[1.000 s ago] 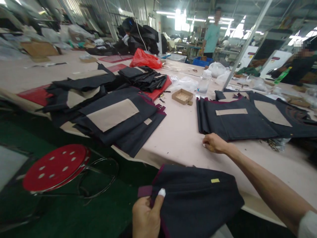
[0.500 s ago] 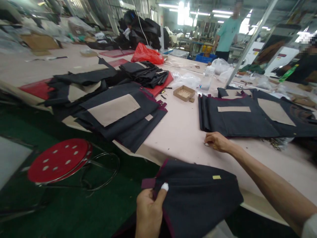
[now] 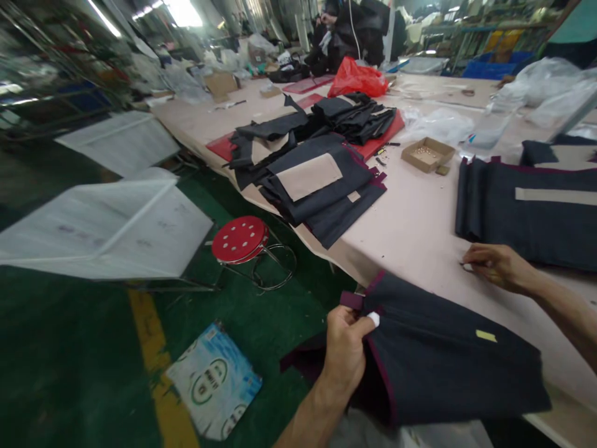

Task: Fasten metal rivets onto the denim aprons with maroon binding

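Head view: right hand's (image 3: 494, 266) fingers curl, hiding most of some small item.

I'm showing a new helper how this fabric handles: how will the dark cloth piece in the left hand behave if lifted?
The dark cloth piece will probably flop, since its maroon edge bends and droops below the left hand. It looks fairly light: thin cloth, pinched near one edge.

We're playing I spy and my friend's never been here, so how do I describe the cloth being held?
Find the long pale table, then look at its near edge. There, the left hand holds a dark, purple-edged cloth. It shows a small yellow tag; the dark stacks on the table show beige patches.
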Available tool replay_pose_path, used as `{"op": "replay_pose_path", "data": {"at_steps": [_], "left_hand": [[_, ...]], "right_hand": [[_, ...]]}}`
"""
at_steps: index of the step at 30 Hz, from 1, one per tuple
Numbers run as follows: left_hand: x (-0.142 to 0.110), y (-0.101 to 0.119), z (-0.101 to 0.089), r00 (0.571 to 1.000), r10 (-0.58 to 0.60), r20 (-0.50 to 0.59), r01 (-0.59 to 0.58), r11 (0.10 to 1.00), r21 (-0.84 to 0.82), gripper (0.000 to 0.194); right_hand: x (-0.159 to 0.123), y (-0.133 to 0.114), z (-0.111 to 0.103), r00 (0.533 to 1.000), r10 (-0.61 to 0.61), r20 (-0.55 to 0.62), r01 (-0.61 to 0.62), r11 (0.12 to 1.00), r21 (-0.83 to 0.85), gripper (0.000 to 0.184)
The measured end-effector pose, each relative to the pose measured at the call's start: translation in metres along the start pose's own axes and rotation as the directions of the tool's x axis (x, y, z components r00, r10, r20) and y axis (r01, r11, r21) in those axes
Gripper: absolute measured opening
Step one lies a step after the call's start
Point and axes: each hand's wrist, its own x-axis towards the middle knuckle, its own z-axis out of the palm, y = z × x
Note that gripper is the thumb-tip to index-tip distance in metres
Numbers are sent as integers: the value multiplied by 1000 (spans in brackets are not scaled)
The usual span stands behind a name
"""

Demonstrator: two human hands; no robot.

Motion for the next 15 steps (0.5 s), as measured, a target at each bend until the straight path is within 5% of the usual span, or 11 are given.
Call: {"op": "replay_pose_path", "data": {"at_steps": [4, 8, 12, 15], "left_hand": [[-8, 3, 0, 999, -26, 33, 29, 997, -66, 23], [-10, 1, 0, 999, -28, -15, 27, 999, -43, 19], [-8, -6, -2, 997, 2, -80, 3, 998, 62, 21], [-7, -10, -2, 996, 51, -66, -41, 988, 146, 20]], "right_hand": [[1, 17, 10, 997, -45, 64, 51, 995, -90, 31], [-2, 12, 18, 1000, -6, -3, 6, 981, -193, 25], [-14, -51, 10, 989, 44, -142, -60, 991, -116, 19], [-27, -128, 4, 975, -59, -214, 67, 997, 29, 9]]}}
